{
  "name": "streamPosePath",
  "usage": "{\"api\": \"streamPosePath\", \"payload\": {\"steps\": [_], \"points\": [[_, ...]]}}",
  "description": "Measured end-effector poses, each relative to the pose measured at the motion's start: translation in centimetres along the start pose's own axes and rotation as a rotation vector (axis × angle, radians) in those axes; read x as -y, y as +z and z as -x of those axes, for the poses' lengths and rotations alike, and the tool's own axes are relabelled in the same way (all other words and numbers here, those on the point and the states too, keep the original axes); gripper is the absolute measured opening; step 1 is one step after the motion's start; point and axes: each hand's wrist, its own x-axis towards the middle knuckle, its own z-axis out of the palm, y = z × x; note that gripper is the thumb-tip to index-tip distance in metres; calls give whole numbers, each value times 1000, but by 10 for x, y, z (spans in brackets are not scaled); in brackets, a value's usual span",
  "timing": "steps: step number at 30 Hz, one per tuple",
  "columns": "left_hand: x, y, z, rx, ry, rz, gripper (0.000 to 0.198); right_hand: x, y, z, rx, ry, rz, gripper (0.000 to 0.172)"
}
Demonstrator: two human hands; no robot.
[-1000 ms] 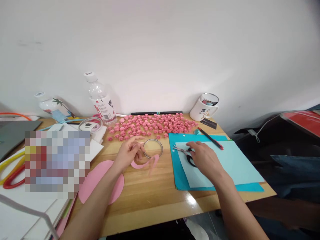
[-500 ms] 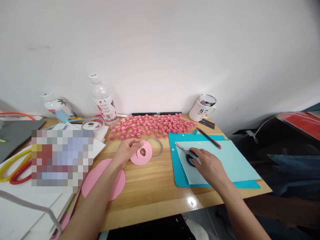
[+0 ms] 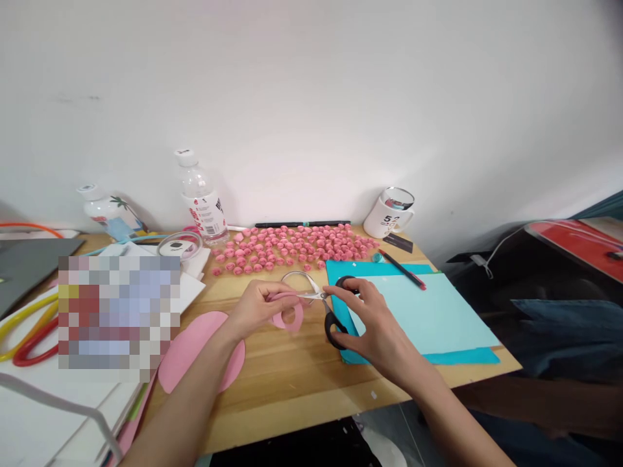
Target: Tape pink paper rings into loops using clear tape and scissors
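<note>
My left hand point(image 3: 257, 306) pinches a small pink paper ring point(image 3: 293, 318), held up over the wooden table. Black-handled scissors point(image 3: 335, 329) are in my right hand point(image 3: 372, 318), fingers and thumb at the two loops, which are spread apart. The silver blades point left and meet the ring's edge. Behind them a round metal hoop point(image 3: 298, 274) lies on the table, partly hidden. A large pink paper disc point(image 3: 195, 344) lies by my left forearm.
Many rolled pink paper flowers point(image 3: 302, 246) cover the table's back. Blue and pale sheets point(image 3: 428, 314) with a pen point(image 3: 403, 269) lie right. A mug point(image 3: 387, 217) and a bottle point(image 3: 204, 207) stand by the wall. Papers point(image 3: 87, 402) are stacked left.
My right hand has lifted the scissors off the pale sheet and moved them left to the pink ring, with the blades now opened. My left hand has turned the ring and shifted slightly right.
</note>
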Motion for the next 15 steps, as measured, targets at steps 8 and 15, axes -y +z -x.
{"api": "streamPosePath", "payload": {"steps": [8,15], "points": [[-2,1,4,48,-12,67,19,13,5,-3,52,-40,5,53],[-4,1,3,56,-30,16,22,14,8,0,48,-35,12,54]]}}
